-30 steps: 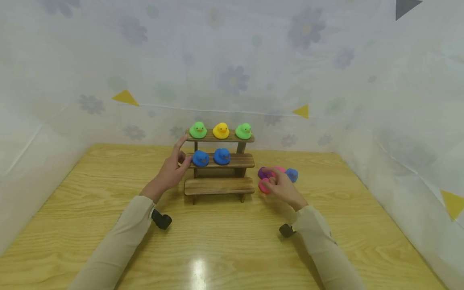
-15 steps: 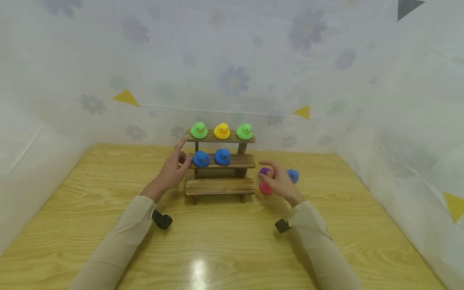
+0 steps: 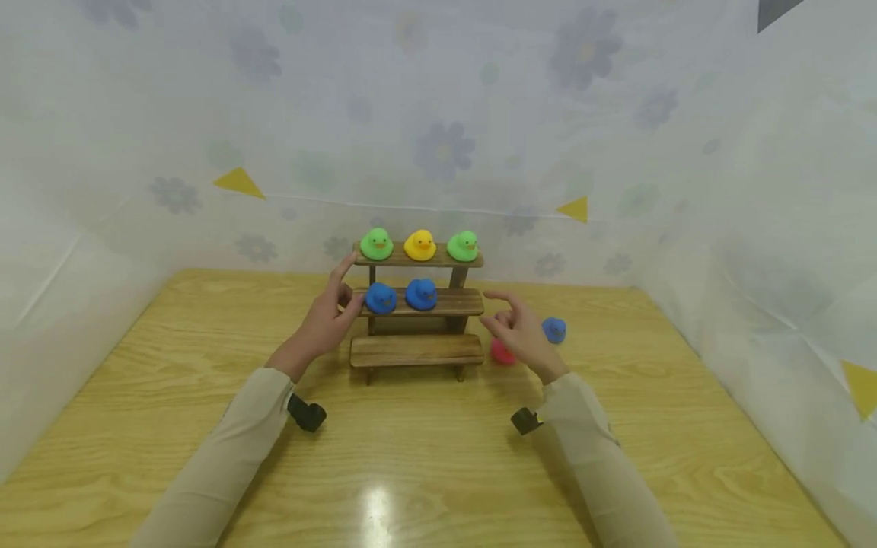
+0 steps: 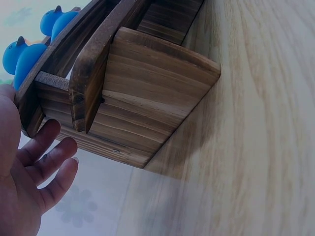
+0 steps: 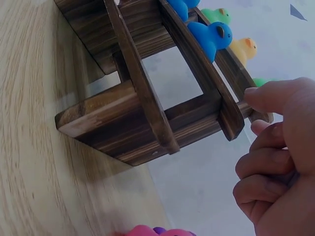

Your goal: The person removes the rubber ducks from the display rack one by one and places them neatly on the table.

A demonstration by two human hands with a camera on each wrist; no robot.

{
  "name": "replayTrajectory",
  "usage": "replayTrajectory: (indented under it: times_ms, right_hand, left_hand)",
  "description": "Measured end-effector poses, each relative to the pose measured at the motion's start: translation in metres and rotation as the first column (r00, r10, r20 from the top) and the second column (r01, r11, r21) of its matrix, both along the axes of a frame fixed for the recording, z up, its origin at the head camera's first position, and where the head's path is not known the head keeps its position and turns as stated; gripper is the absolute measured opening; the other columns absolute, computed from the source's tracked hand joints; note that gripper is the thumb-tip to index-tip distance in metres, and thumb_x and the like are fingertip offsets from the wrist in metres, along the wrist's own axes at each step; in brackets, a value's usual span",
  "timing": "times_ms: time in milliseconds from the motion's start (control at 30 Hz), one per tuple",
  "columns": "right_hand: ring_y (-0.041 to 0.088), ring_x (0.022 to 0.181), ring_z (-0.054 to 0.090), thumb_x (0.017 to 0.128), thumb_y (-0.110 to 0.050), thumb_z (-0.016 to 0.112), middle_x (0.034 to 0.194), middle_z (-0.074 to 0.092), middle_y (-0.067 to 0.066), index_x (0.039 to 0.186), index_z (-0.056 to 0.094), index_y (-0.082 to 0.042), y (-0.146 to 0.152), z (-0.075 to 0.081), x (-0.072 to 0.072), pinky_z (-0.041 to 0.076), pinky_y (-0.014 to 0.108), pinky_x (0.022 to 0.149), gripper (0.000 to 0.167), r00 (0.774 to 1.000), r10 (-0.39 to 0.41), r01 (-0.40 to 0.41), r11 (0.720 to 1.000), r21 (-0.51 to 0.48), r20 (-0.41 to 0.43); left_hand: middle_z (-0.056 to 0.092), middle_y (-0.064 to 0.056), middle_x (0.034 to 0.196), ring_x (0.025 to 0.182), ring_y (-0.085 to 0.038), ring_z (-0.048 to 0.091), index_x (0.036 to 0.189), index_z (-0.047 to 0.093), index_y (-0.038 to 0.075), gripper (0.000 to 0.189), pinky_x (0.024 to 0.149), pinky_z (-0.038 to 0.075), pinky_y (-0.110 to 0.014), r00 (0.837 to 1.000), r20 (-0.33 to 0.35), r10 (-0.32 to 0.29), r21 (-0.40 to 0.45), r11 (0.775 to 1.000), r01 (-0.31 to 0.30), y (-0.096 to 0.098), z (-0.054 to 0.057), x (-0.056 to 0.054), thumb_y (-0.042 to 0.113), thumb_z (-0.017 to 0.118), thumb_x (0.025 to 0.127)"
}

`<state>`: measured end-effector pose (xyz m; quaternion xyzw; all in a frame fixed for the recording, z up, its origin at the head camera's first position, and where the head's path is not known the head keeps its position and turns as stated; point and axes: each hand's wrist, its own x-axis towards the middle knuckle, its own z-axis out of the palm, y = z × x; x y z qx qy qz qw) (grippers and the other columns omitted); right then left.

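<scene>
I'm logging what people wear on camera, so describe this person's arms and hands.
Both arms are in plain beige long sleeves: left sleeve, right sleeve. A small black left camera and a matching right camera sit at the wrists. The left hand and right hand wear no gloves.

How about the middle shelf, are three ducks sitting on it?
No, only two blue ducks sit on the middle shelf, side by side.

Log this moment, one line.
left hand: at left end of three-tier wooden stand; right hand: by stand's right end, empty; two blue toy ducks: middle tier
</scene>
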<state>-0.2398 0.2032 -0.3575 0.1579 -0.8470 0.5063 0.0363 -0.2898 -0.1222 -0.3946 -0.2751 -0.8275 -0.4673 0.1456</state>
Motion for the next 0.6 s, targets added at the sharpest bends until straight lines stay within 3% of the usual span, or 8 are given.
replayTrajectory:
  times_ms: [200,600]
  right_hand:
    - [0.003,0.047,0.028,0.095,-0.006,0.059,0.057,0.033,-0.003,0.134,0.046,0.007,-0.012,0.009,0.005,0.029,0.02,0.049,0.044,0.999,0.007,-0.008,1.0,-0.009,-0.044]
    - [0.002,0.045,0.028,0.093,0.0,0.06,0.054,0.033,-0.002,0.132,0.047,0.013,-0.028,0.013,0.003,0.028,0.021,0.048,0.043,0.985,-0.011,0.006,1.0,-0.028,-0.173]
  left_hand:
    - [0.05,-0.009,0.077,0.064,-0.017,0.044,0.156,0.011,0.016,0.065,0.062,0.042,-0.032,1.0,0.003,0.0,0.0,1.0,0.0,0.0,0.001,0.001,0.01,0.046,0.102]
    - [0.048,-0.009,0.078,0.064,-0.017,0.042,0.156,0.01,0.019,0.064,0.06,0.042,-0.031,1.0,0.016,-0.012,0.006,1.0,0.011,-0.001,0.0,0.0,0.011,0.045,0.102]
